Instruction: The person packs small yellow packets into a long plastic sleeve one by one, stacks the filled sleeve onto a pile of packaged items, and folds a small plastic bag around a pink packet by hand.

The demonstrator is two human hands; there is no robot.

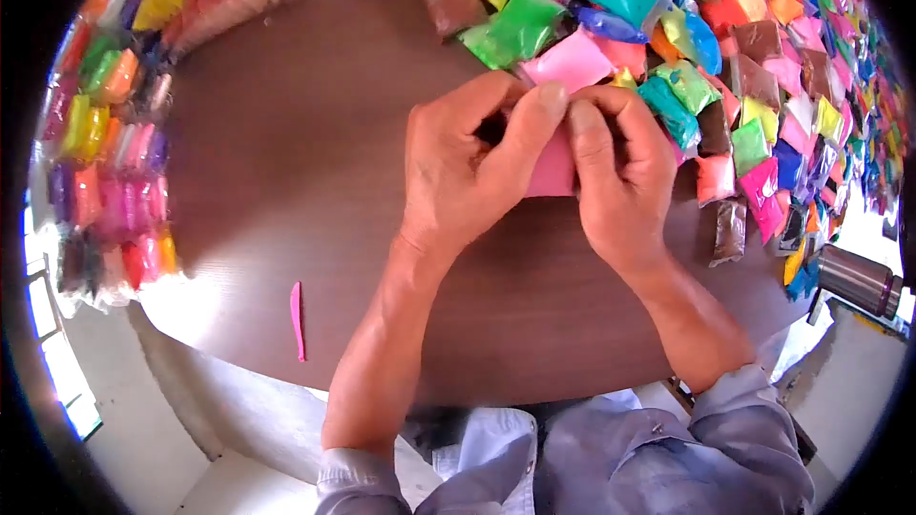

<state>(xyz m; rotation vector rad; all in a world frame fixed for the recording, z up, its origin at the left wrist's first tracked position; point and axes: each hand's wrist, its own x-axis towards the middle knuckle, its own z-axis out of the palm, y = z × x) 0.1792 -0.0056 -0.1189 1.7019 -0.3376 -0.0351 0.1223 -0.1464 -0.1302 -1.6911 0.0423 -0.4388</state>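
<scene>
Between my hands, above the table, is a pink packet [551,174] with its lower part hanging below my thumbs. My left hand [482,148] pinches its upper edge, thumb and fingers pressed together. My right hand [615,153] grips the same edge close beside it, the two thumbs nearly touching. My fingers hide the top of the packet, so I cannot tell whether it is sealed or torn. Just beyond my fingertips lies a lighter pink packet [571,59], next to a green packet [515,27].
A large pile of small colourful packets [754,86] covers the right and far right of the table [286,153]. Bundled rows of coloured packs [110,148] line the left edge. A pink plastic knife [298,322] lies front left. A metal flask [859,278] is at the far right.
</scene>
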